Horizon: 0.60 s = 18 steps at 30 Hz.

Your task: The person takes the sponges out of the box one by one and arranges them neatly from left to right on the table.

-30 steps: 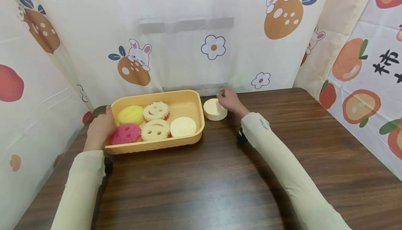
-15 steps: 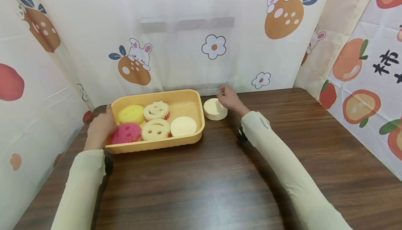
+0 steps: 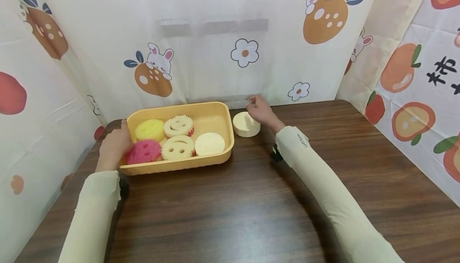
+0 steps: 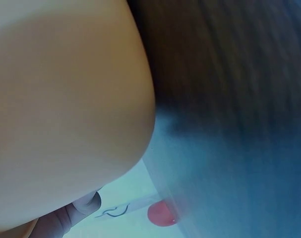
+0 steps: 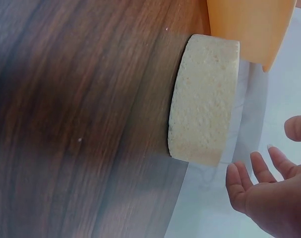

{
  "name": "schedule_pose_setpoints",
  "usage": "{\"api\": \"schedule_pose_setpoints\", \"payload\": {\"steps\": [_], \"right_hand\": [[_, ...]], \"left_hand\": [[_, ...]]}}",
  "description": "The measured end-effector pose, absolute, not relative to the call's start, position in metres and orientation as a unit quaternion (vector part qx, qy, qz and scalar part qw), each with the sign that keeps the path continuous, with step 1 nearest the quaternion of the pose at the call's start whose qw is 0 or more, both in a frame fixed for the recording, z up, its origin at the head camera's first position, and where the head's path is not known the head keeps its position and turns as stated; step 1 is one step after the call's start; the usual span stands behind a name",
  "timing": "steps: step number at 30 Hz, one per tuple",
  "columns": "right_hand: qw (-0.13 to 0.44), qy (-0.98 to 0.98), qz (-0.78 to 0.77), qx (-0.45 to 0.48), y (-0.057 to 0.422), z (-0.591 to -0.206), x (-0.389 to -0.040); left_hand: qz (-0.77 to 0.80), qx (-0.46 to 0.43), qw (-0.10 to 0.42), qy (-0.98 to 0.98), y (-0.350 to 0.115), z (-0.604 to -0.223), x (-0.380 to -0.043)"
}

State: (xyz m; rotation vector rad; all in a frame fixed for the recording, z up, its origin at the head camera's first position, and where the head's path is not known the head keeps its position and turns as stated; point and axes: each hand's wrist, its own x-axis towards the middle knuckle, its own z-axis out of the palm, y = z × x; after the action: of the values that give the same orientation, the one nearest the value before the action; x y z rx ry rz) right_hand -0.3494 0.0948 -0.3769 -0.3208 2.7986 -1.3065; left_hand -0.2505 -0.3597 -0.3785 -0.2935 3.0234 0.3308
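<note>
My left hand (image 3: 114, 148) grips the left end of a yellow plastic tray (image 3: 232, 133). In the left wrist view the tray's wall (image 4: 76, 114) fills much of the frame, with a fingertip (image 4: 87, 202) beyond it. A round cream sponge (image 3: 244, 126) lies flat on the table just right of the tray; its porous side faces the right wrist camera. My right hand (image 3: 263, 112) hovers over the back right of this sponge, fingers loosely bent, thumb apart, holding nothing. Inside the tray lie a yellow sponge (image 3: 150, 130), a pink sponge (image 3: 145, 151), two smiley sponges (image 3: 177, 148) and a plain cream sponge (image 3: 210, 145).
A dark wood-grain table (image 3: 230, 207) carries the tray near its back edge. White printed curtains (image 3: 215, 67) close off the back and both sides, right behind the tray and the right hand.
The right hand has shifted very slightly upward above the round cream sponge. The left hand, tray and sponges stay where they were.
</note>
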Motion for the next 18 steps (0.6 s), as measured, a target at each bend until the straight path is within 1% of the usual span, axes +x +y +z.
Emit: {"api": "schedule_pose_setpoints", "payload": {"steps": [10,18], "right_hand": [[0.016,0.894,-0.433,-0.116,0.0870,-0.3782,-0.3445],[0.017,0.893,-0.436,-0.114,0.0866,-0.3747,-0.3466]], "left_hand": [[0.103,-0.102,0.050,0.988,-0.3611,-0.3789,-0.2487],[0.104,-0.101,0.039,0.989,-0.3613,-0.3809,-0.2512]]}}
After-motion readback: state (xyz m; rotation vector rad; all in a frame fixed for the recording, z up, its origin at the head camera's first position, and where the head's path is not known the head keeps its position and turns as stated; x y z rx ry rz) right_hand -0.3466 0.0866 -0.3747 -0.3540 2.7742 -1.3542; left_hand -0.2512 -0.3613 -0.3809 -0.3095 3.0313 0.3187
